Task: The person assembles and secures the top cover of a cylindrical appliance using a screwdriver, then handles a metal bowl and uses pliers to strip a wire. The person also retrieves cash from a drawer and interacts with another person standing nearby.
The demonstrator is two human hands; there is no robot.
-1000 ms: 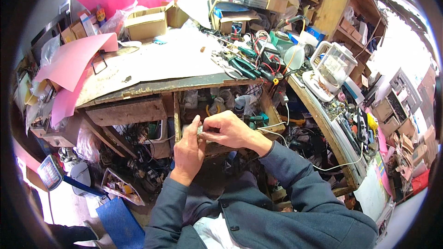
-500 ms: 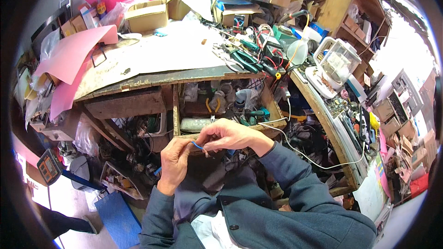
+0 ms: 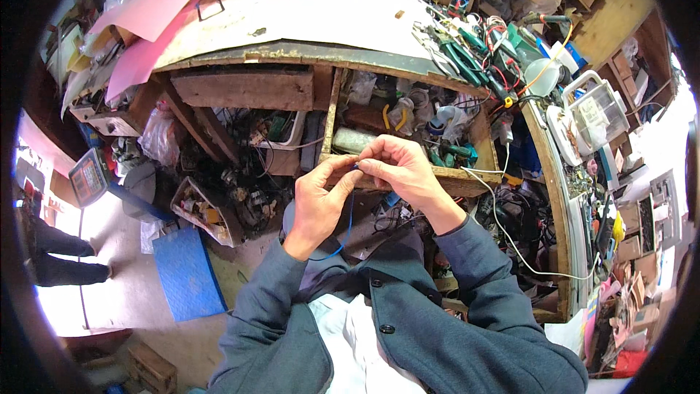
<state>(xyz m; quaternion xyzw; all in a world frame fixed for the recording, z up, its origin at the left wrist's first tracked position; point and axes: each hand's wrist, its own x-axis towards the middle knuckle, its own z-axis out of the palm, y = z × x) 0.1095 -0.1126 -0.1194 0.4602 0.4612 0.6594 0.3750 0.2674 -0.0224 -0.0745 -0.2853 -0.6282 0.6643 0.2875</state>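
Over my lap, my left hand and my right hand meet fingertip to fingertip. Between them they pinch the end of a thin blue wire. The rest of that wire drops below my left hand and curves toward my left sleeve. My fingers cover the wire's tip, so its condition cannot be seen. Just beyond my hands is an open wooden drawer, where a tool with yellow handles lies among plastic bags and small parts.
A worktop with a white sheet spans the far side. Pliers and cables crowd its right end. A white cable loops down at right. A blue platform scale stands on the floor at left, near another person's legs.
The view has tilted downward and shifted. My fingertips have come together over the wire end, which showed between my hands before. The wire now hangs below my left hand.
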